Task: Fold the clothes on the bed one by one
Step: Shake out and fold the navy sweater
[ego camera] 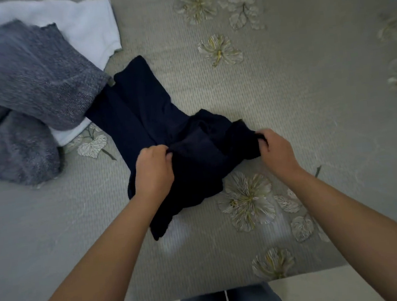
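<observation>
Two bare hands grip one dark navy knitted garment (pixel 155 120) lying crumpled mid-bed: the left hand (pixel 154 171) pinches a fold at its near left, the right hand (pixel 274 151) clutches bunched cloth at its right edge. Its far end runs under a fuzzy grey-blue sweater (pixel 26 80) and smooth white cloth (pixel 86 22), far left on the ribbed grey flower-printed bedspread (pixel 284 87).

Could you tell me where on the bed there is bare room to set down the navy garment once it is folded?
The bedspread lies bare right of the navy garment, between the flower prints, and in the near-left corner. The far left is crowded by the grey knit and white garment.
</observation>
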### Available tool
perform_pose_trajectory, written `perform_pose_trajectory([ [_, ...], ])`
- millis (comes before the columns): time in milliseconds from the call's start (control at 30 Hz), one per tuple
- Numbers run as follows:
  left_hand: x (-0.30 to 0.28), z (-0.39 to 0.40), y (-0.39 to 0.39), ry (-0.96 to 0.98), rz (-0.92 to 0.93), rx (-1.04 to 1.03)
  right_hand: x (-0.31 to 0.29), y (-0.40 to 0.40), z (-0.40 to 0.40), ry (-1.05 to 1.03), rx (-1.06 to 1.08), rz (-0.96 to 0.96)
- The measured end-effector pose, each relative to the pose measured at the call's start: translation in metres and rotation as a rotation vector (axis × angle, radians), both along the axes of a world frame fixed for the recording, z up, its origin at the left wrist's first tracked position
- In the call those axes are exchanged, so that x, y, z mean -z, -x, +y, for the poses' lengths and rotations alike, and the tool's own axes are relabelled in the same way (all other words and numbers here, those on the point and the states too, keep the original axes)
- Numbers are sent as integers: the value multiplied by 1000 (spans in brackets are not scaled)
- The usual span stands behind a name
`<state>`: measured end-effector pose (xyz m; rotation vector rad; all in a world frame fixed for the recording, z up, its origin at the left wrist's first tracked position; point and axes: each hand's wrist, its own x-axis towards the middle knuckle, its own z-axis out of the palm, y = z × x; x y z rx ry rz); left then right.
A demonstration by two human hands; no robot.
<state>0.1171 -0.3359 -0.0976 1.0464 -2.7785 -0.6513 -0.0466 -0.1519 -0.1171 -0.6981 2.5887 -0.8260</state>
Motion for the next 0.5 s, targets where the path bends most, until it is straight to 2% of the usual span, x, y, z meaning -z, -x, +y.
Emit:
perform_pose_trajectory([
  [100, -51, -1, 6, 169, 134, -19, -49, 11, -24, 31, -23, 161],
  [233, -140, -3, 16, 405, 272, -80, -144, 23, -52, 169, -217, 594],
  [300, -189, -5, 15, 464, 307, -149, -197, 27, -56, 248, -236, 792],
  [367, -234, -4, 11, 508, 383, -208, -246, 30, -53, 300, -200, 875],
  [500, -325, 17, -5, 619, 583, -152, -335, 18, -28, 428, -110, 988],
])
